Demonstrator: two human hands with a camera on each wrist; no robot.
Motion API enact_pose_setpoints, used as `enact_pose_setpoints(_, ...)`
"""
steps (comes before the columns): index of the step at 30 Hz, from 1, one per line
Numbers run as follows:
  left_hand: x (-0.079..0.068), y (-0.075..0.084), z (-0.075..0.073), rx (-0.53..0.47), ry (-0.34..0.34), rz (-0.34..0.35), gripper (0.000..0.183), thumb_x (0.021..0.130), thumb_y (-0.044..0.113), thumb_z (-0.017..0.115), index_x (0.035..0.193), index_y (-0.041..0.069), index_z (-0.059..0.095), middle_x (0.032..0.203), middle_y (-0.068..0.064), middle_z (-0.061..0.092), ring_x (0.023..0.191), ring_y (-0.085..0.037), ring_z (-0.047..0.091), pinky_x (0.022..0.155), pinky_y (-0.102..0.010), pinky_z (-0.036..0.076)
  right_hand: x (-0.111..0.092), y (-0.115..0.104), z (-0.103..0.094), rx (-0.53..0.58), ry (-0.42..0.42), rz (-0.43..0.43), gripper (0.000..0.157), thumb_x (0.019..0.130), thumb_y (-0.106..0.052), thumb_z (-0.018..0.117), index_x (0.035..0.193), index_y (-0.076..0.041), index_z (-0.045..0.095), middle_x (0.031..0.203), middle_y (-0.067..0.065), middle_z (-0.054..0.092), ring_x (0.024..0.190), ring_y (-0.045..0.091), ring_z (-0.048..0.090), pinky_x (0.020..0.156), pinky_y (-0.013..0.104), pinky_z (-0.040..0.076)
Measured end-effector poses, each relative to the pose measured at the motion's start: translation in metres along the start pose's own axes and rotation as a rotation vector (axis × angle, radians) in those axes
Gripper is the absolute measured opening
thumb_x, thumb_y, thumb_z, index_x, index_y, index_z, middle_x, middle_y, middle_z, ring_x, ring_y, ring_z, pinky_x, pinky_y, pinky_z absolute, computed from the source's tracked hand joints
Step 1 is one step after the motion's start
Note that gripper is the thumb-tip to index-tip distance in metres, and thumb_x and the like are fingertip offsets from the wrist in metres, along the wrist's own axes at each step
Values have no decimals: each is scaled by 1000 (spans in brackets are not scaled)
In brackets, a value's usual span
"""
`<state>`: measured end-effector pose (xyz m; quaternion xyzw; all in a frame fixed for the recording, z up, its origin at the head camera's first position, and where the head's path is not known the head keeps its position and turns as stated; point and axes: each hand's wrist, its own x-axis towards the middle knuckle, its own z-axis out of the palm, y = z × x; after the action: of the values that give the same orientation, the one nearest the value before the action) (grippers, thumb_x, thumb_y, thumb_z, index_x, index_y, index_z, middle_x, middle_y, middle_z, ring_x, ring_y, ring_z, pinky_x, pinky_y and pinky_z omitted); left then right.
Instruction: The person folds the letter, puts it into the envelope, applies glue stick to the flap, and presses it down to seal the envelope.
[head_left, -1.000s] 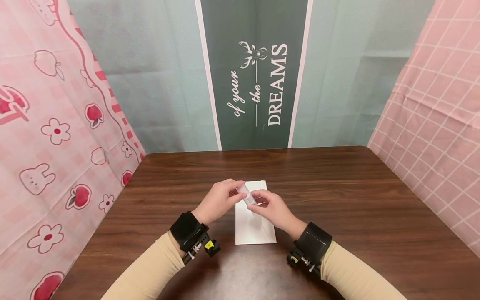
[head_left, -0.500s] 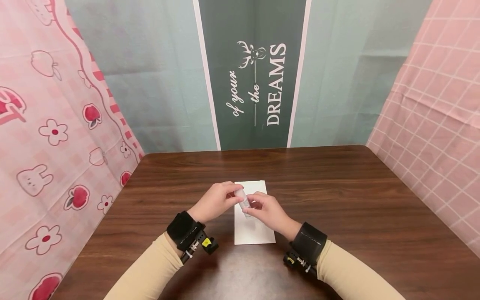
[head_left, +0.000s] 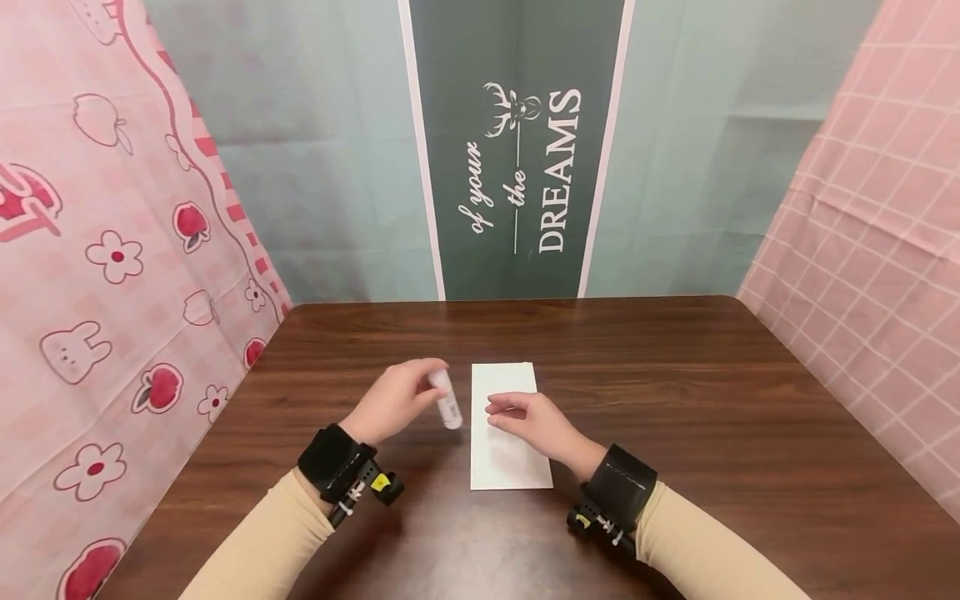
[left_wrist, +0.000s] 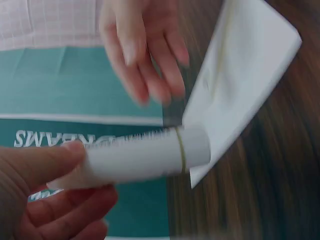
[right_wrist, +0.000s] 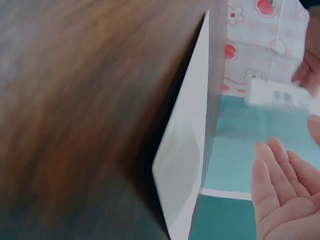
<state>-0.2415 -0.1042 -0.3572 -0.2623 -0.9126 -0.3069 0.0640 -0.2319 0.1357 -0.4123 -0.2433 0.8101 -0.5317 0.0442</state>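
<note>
My left hand (head_left: 395, 402) pinches a white capped glue stick (head_left: 447, 404) by its upper end, to the left of a white envelope (head_left: 510, 465). The stick tilts with its lower end towards the envelope. In the left wrist view a thin yellowish line rings the glue stick (left_wrist: 135, 162) near its far end. Over the envelope hovers my right hand (head_left: 542, 427), fingers loosely extended, with nothing between them. In the right wrist view the glue stick (right_wrist: 277, 95) is blurred and well apart from the right fingers (right_wrist: 280, 175).
The envelope lies flat on a dark wood-grain table (head_left: 660, 400). Behind the table hangs a green curtain (head_left: 517, 275) with white lettering. Pink patterned cloths (head_left: 142, 317) close off both sides. Each wrist wears a black strap with a small camera.
Both hands held the glue stick over the envelope earlier. My right hand has let go and stays above the envelope, while the left has carried the stick leftward off it.
</note>
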Motion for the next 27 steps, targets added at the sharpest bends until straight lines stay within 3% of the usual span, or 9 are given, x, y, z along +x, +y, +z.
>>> enact_pose_setpoints(3,-4,-12,-7,88,42,-50,36,84,13,70,117,4,60,97,-6,61,76,-14,56,65,-28,48,0,2,-7,6,53,21,34,89,-12,64,114,10,60,105,18,66,99,26,63,83,31,49)
enact_pose_setpoints(8,-8,-26,-5,145,33,-96,36,85,13,69,118,2,58,96,-7,61,76,-15,55,65,-29,47,0,3,-16,35,114,72,31,91,-13,60,114,7,61,105,16,67,99,25,63,85,36,49)
enact_pose_setpoints(18,-12,-36,-1,237,53,-109,34,84,10,69,115,1,58,95,-10,62,77,-17,59,65,-33,49,-1,5,-20,36,101,99,31,92,-11,58,115,10,58,106,23,65,99,26,63,86,40,48)
enact_pose_setpoints(27,-11,-43,2,317,72,-103,46,84,13,69,125,0,52,99,-13,63,78,-21,61,62,-36,48,-1,5,-19,-35,52,127,33,91,-15,60,114,8,60,106,16,66,98,25,62,84,37,49)
